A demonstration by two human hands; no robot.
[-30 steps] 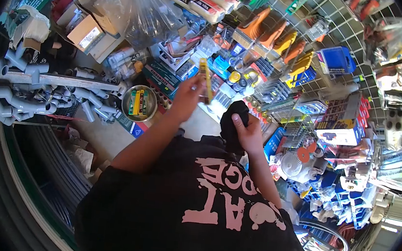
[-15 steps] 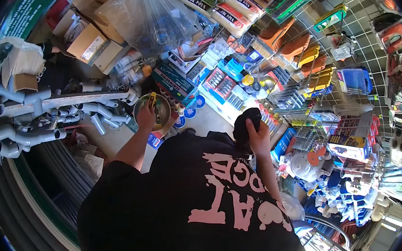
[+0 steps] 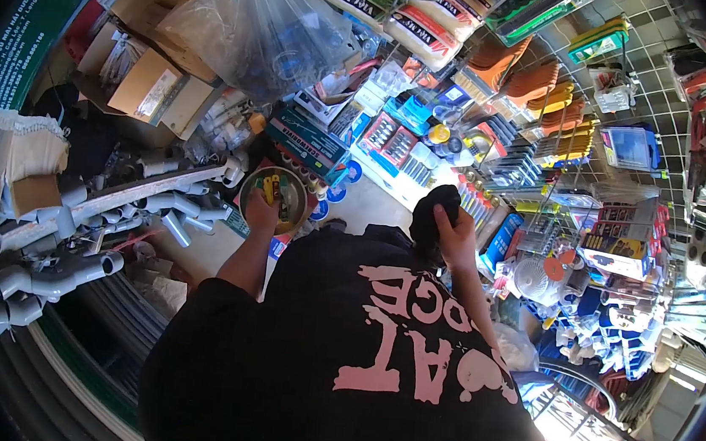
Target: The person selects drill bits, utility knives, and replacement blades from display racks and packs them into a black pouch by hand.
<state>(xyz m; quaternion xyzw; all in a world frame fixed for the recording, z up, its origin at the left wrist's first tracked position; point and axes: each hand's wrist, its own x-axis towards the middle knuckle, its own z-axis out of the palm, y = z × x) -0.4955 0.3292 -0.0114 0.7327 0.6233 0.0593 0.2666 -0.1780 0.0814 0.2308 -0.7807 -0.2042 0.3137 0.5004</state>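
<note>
My left hand (image 3: pixel 262 212) is closed around a small yellow-and-black tool (image 3: pixel 270 185), its exact kind too small to make out. It is over a round metal bowl (image 3: pixel 302 203), which holds other small items I cannot identify. My right hand (image 3: pixel 457 237) is raised in front of my chest on the right. Its fingers grip a black, soft-looking bundle (image 3: pixel 432 215), perhaps cloth, and the thumb lies along its side. My black T-shirt with pink lettering (image 3: pixel 432 373) fills the lower middle.
Grey pipe fittings (image 3: pixel 80 271) are heaped at left, beside long pipes. Opened cardboard boxes (image 3: pixel 149 86) and a clear plastic bag (image 3: pixel 256 33) stand beyond. A green box (image 3: pixel 309 144) is near the bowl. Packaged tools and brushes (image 3: pixel 532 85) hang on a wire grid at right.
The view has shifted slightly. My left hand stays at the bowl, and the yellow-and-black tool in it has turned a little. My right hand still holds the black bundle, almost unmoved.
</note>
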